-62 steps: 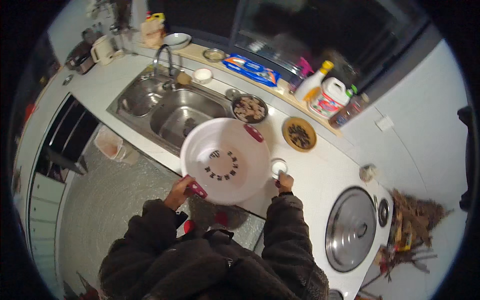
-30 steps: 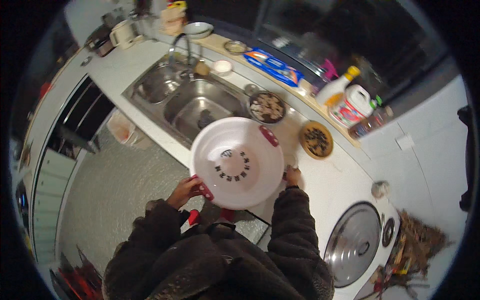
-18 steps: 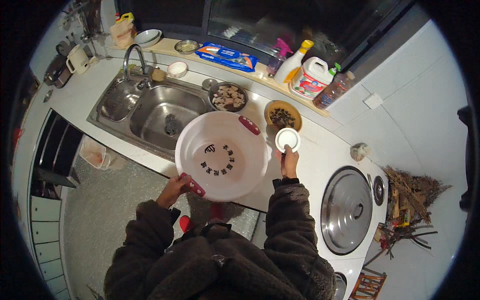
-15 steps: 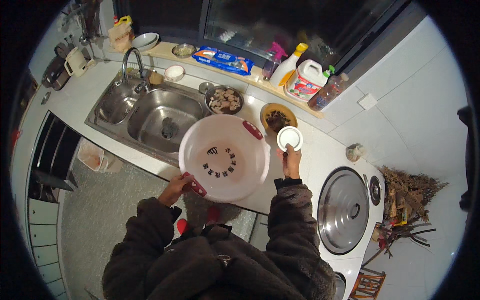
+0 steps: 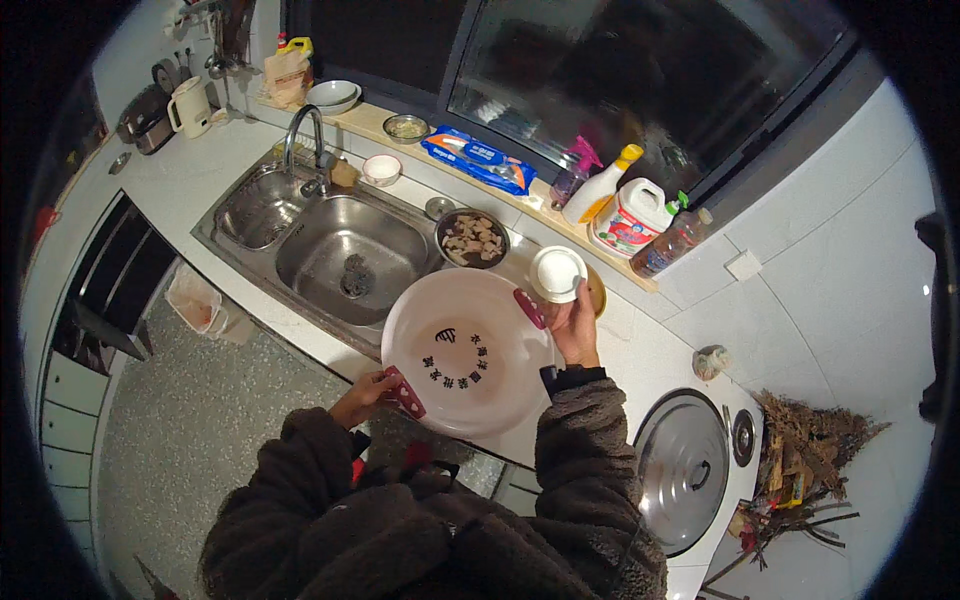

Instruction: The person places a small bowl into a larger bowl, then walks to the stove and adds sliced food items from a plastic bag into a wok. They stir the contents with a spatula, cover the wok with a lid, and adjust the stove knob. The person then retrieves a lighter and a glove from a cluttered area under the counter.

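Note:
My left hand point(image 5: 367, 398) is closed on the near red handle of a large pale pink plastic basin point(image 5: 510, 390). The basin has dark printed characters on its bottom and overlaps the counter's front edge by the sink. My right hand point(image 5: 574, 330) grips a small white round bowl point(image 5: 557, 273) by its right side, just beyond the basin's far red handle. Whether anything lies in the white bowl I cannot tell. Behind it a yellow bowl point(image 5: 597, 291) is mostly hidden. A metal bowl point(image 5: 474, 239) of pale chunks stands beyond the basin.
A double steel sink point(image 5: 345, 250) with a tap point(image 5: 300, 140) lies to the left. Along the sill stand a blue packet point(image 5: 480, 160), a spray bottle point(image 5: 602, 186) and a white jug point(image 5: 632, 218). A large metal lid point(image 5: 683, 470) is at the right, near dry brushwood point(image 5: 810, 450).
My right hand has brought the white bowl leftward and away from me, over the yellow bowl and closer to the basin. My left hand stays on the basin's handle. The whole view has shifted.

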Demonstrator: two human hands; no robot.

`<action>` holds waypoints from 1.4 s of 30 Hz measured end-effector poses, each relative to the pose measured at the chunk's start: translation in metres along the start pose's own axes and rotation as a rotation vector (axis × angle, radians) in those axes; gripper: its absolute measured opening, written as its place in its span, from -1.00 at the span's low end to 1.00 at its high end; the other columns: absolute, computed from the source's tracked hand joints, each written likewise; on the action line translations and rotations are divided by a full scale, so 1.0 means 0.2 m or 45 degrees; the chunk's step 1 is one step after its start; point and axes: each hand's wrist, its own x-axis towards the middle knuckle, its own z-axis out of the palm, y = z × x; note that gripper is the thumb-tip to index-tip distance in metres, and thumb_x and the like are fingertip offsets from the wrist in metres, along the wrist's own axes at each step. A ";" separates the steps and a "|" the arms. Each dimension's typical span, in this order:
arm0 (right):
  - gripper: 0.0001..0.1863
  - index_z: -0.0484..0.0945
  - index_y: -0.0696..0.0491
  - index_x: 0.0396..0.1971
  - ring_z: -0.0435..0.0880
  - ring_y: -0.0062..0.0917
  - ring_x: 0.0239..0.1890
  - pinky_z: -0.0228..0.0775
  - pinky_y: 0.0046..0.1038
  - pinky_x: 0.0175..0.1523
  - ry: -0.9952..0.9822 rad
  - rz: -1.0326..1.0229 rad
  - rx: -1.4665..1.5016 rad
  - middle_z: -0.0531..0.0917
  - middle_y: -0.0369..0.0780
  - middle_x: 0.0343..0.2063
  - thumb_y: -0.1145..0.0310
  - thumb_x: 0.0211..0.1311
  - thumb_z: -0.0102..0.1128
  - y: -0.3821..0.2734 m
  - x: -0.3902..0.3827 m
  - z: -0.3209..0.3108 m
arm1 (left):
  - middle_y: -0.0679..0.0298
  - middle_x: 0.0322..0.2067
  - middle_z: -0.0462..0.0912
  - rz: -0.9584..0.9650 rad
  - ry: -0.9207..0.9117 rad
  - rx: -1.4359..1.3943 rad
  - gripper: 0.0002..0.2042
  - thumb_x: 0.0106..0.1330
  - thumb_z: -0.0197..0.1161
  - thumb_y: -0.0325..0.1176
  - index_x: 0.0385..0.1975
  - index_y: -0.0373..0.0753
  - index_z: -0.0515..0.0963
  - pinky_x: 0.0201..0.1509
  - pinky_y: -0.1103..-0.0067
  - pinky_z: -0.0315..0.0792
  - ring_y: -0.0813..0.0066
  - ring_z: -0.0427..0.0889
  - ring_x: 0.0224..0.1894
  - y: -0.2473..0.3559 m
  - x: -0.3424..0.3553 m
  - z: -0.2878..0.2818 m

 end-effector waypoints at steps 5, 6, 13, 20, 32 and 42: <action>-0.62 0.39 0.10 -0.03 0.52 -0.63 -0.46 0.47 -0.55 -0.28 0.005 -0.017 -0.285 0.58 -0.21 -0.36 0.11 0.36 -0.04 0.04 0.02 0.19 | 0.26 -0.27 0.58 0.038 0.155 0.046 -0.68 0.34 0.11 -0.16 -0.12 -0.30 0.45 -0.10 0.49 0.50 0.44 0.60 -0.19 -0.06 -0.01 -0.07; -0.63 0.39 0.10 -0.04 0.53 -0.63 -0.48 0.44 -0.58 -0.34 -0.087 -0.077 -0.368 0.59 -0.21 -0.38 0.12 0.36 -0.05 0.04 0.02 0.23 | 0.25 -0.25 0.58 0.037 0.212 0.046 -0.68 0.34 0.11 -0.16 -0.12 -0.29 0.46 -0.09 0.49 0.49 0.44 0.60 -0.18 -0.08 -0.03 -0.09; -0.63 0.39 0.13 -0.08 0.52 -0.63 -0.50 0.28 -0.61 -0.51 -0.181 -0.026 -0.546 0.57 -0.26 -0.42 0.12 0.41 -0.16 0.13 -0.14 0.53 | 0.25 -0.11 0.58 0.153 0.307 0.027 -0.67 0.32 0.14 -0.13 -0.10 -0.25 0.47 -0.05 0.55 0.43 0.48 0.57 -0.10 -0.17 -0.24 -0.31; -0.47 0.43 0.11 -0.11 0.51 -0.59 -0.56 0.22 -0.58 -0.59 -0.312 0.645 -0.400 0.59 -0.23 -0.47 -0.07 0.40 -0.29 0.47 -0.57 0.88 | 0.19 -0.11 0.57 0.298 0.493 0.006 -0.64 0.31 0.14 -0.09 -0.12 -0.28 0.46 -0.04 0.55 0.45 0.43 0.57 -0.09 -0.12 -0.55 -0.51; -0.51 0.29 0.17 0.11 0.65 -0.41 -0.35 0.48 -0.50 -0.41 -1.235 -0.430 -1.573 0.60 -0.10 -0.28 0.09 0.41 -0.26 1.78 -1.10 1.72 | 0.10 0.06 0.42 0.704 0.435 -0.440 -0.40 0.38 -0.12 0.11 0.20 -0.26 0.20 0.06 0.40 0.48 0.27 0.53 0.00 0.08 -1.61 -0.84; -0.36 0.04 0.00 0.30 0.46 0.01 0.03 0.39 -0.11 -0.03 -2.475 -0.483 -1.288 0.24 0.00 0.21 0.22 0.26 0.03 2.39 -1.69 2.33 | 0.31 -0.19 0.55 1.165 1.186 -0.894 -0.59 0.38 -0.03 0.03 0.00 -0.17 0.38 -0.30 0.65 0.58 0.53 0.59 -0.22 -0.32 -2.43 -1.14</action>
